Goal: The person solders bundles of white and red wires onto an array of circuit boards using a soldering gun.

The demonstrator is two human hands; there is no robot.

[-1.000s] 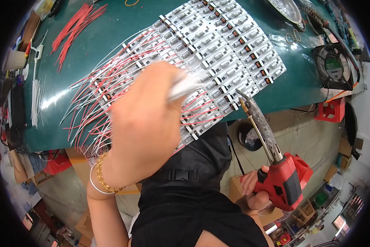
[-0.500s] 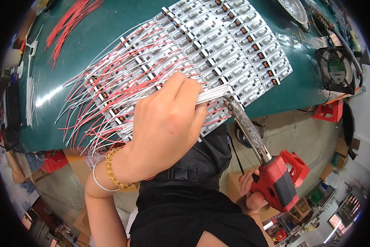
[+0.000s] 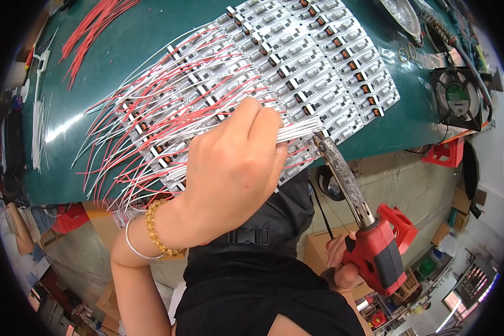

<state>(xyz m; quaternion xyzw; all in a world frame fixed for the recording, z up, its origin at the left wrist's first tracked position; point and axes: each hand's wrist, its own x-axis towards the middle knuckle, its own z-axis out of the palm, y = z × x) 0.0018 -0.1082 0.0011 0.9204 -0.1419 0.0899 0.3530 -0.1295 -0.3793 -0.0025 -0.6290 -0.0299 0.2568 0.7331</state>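
My left hand (image 3: 235, 162), with a bead bracelet and a silver bangle at its wrist, is closed round a bundle of thin white wires (image 3: 299, 130) whose ends point right. Below it lies a panel of small silver circuit boards (image 3: 333, 84) set in rows. Red and white wires (image 3: 173, 109) trail leftward from its left part. In my right hand (image 3: 341, 266) is a red and black soldering iron (image 3: 378, 255), tilted up toward the boards. Its tip is close under the white wire ends; whether they touch I cannot tell.
Loose red wires (image 3: 92, 31) lie at the far left of the green table (image 3: 134, 33), with more white wires (image 3: 38, 140) at its left edge. A metal dish (image 3: 403, 19) and a small black fan (image 3: 458, 99) stand right. A red stool (image 3: 445, 152) is beyond the table edge.
My left hand with the white wires, the iron's tip and the boards all appear slightly farther right in the picture. Both grips are unchanged.
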